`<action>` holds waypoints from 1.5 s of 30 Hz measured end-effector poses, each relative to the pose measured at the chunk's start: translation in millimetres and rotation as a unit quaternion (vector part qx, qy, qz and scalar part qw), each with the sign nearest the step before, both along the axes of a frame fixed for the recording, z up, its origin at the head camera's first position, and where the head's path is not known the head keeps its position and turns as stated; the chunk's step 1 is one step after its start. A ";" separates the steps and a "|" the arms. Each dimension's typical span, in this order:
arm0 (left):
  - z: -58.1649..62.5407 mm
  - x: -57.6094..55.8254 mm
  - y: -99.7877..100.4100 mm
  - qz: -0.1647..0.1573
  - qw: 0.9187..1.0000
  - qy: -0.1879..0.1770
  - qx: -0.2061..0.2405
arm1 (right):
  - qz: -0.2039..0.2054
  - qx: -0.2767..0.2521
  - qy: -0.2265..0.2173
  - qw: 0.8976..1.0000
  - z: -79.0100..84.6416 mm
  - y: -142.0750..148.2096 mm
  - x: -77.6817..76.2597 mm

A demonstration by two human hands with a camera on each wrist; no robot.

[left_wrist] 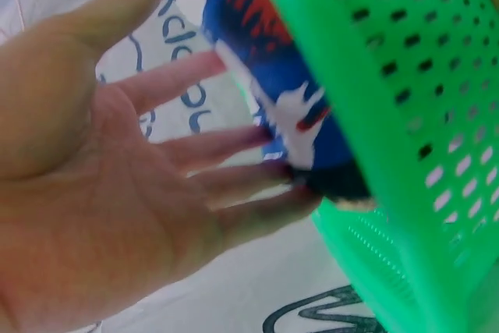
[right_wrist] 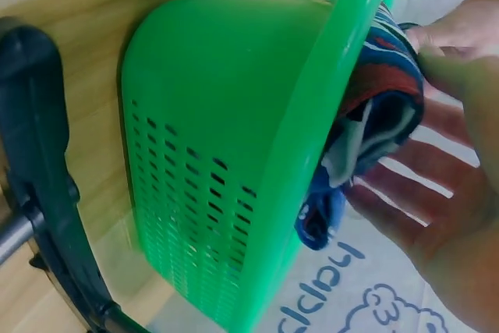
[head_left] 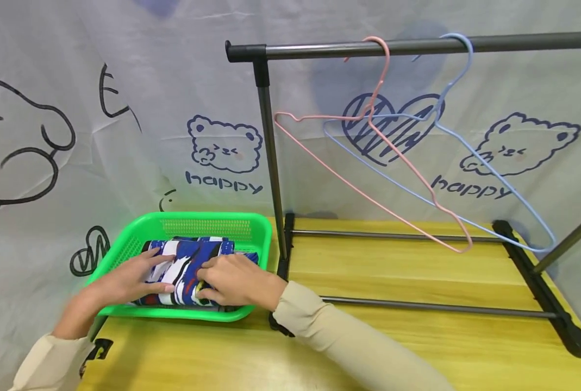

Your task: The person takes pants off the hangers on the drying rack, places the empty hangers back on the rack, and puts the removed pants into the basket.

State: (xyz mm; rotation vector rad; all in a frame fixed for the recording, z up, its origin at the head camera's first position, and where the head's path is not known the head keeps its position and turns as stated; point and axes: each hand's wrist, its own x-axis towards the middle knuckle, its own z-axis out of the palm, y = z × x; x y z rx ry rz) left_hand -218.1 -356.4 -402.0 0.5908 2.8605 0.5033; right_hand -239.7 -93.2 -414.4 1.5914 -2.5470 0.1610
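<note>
A folded blue, white, red and black patterned cloth (head_left: 180,270) lies in a green plastic basket (head_left: 197,314); its exact kind cannot be told. On the left part of the cloth rests my left hand (head_left: 131,278). In the left wrist view, that hand's fingers are straight and spread, their tips against the cloth (left_wrist: 304,126). My right hand (head_left: 236,281) touches the cloth's right part, fingers slightly bent in the head view. Seen from the right wrist, its fingers reach out spread along the rolled edge of the cloth (right_wrist: 382,107), not wrapped round it.
Right of the basket stands a dark metal rack (head_left: 273,163) on the yellow wooden table (head_left: 182,358). From its top bar hang a pink hanger (head_left: 407,163) and a blue hanger (head_left: 495,174). A white sheet with drawings (head_left: 173,98) covers the back and left side.
</note>
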 end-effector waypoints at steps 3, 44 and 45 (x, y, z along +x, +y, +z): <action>-6.6 0.8 6.9 0.024 1.000 -0.004 0.010 | -0.009 0.003 -0.019 1.000 -3.7 -1.4 -1.2; -47.0 -1.0 12.4 0.035 0.999 -0.022 -0.008 | -0.127 0.140 -0.117 0.975 -33.6 -10.5 -0.2; -47.7 0.5 12.1 0.035 0.999 -0.016 -0.007 | -0.121 0.126 -0.124 0.977 -33.4 -9.2 -0.3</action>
